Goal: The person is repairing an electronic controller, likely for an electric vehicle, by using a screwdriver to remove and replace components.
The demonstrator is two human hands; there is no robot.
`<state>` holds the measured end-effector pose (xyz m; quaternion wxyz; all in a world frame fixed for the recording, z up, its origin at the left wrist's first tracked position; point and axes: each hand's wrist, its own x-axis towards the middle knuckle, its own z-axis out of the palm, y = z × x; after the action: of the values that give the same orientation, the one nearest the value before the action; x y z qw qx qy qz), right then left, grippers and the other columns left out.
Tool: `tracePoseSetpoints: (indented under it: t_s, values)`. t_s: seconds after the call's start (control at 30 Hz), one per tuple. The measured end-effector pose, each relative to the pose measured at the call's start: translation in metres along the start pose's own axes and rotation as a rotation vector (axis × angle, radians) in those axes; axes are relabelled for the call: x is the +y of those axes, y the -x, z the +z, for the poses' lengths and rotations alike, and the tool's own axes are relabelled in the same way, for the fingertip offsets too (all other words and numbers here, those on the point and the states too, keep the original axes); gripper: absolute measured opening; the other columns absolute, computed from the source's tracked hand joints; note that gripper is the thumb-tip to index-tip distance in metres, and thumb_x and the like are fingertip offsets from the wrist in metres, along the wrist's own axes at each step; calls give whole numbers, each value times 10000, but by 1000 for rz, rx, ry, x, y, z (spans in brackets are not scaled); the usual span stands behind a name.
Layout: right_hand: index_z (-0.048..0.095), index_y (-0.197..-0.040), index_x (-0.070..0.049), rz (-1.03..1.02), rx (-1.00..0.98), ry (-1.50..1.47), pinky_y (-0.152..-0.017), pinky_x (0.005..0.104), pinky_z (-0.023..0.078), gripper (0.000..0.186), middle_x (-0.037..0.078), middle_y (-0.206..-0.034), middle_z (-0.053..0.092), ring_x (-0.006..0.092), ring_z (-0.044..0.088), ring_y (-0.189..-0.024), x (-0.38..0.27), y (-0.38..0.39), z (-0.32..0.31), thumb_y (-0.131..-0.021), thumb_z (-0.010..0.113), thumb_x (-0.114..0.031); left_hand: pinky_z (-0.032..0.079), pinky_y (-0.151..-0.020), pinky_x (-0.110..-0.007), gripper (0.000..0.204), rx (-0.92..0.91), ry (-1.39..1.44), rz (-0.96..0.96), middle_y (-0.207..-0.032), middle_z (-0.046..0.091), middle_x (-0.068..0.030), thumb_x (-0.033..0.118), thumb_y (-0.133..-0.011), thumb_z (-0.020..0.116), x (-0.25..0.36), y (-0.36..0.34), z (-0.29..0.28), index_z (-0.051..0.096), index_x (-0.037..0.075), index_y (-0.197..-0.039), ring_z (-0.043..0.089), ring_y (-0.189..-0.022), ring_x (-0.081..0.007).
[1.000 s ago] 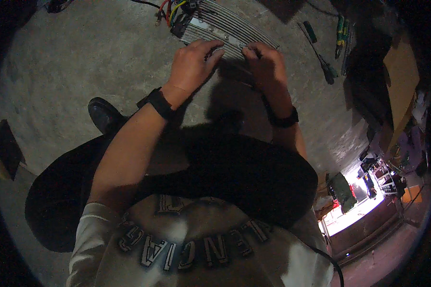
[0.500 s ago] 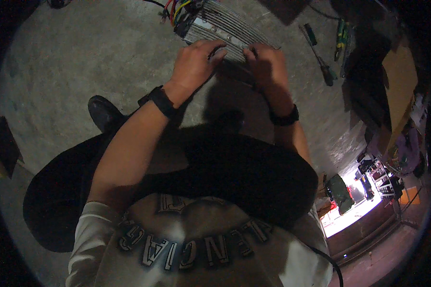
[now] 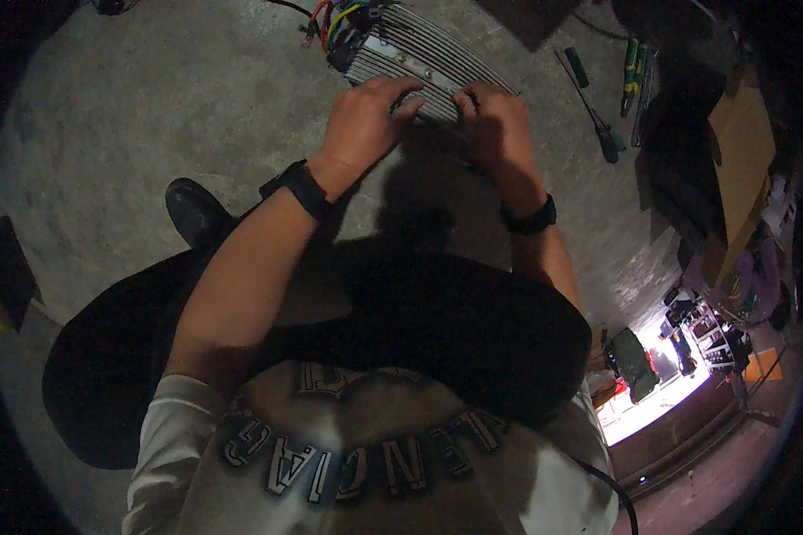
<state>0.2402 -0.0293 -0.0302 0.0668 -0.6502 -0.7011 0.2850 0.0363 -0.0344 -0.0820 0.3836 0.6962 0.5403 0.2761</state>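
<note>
A silver finned motor controller (image 3: pixel 451 53) lies on the concrete floor ahead of me, with a pale plate and small round fasteners among its fins. Red, yellow, green and black wires (image 3: pixel 337 22) come out of its left end. My left hand (image 3: pixel 361 120) is at the near left edge of the controller, fingers curled and thumb bent toward the index finger. At the near right edge my right hand (image 3: pixel 498 116) is curled the same way, facing the left one. The fingertips are partly hidden, and shadow covers the controller's near side.
Right of the controller lie a screwdriver (image 3: pixel 607 143), a dark green-handled tool (image 3: pixel 577 67) and yellow-green-handled pliers (image 3: pixel 632 76). A cardboard piece (image 3: pixel 740 169) stands at far right. My dark shoe (image 3: pixel 196 212) is on the floor at left, near a dark flat object (image 3: pixel 9 259).
Both hands stay at the controller's near edge with barely any shift. The controller and its wires look brighter and sharper now.
</note>
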Motion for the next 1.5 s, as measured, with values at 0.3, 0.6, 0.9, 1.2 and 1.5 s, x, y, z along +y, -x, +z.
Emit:
tracePoseSetpoints:
  t_s: [0.3,0.6,0.9,1.2,1.5]
  values:
    - [666,-905,-9,119,-56,12,-751,547,514,241,246,-903,688,474,662,-863,-4,-3,-3,-972,616,-235,575,-764,-423,274,-15,-6,-14,-961,737,-163,260,-907,767,1,-1,-1,745,113,-1137,719,-865,-359]
    - [687,-900,-11,127,9,6,-755,539,518,287,257,-895,689,464,666,-859,-6,-3,1,-982,604,-273,573,-793,-434,281,-36,-8,15,-997,740,-186,259,-921,756,2,-2,-2,741,85,-1141,719,-899,-372]
    - [665,-897,-15,-50,-12,100,-729,535,520,247,246,-901,678,462,664,-853,15,3,10,-999,580,-223,574,-800,-437,289,-54,16,-20,-1039,740,-182,272,-923,755,1,-3,-1,740,83,-1140,719,-911,-373]
    - [625,-901,0,-103,12,75,-747,509,517,237,225,-954,680,445,650,-871,17,5,10,-990,600,-218,578,-800,-424,286,-3,-7,32,-1027,749,-164,269,-912,762,-1,-3,2,744,88,-1133,725,-907,-350]
    - [658,-931,-3,-118,169,13,-737,509,512,192,205,-880,657,428,646,-838,19,6,21,-957,655,-193,579,-793,-417,280,-41,-38,31,-1025,746,-162,246,-921,752,4,-2,-1,739,91,-1155,723,-912,-354]
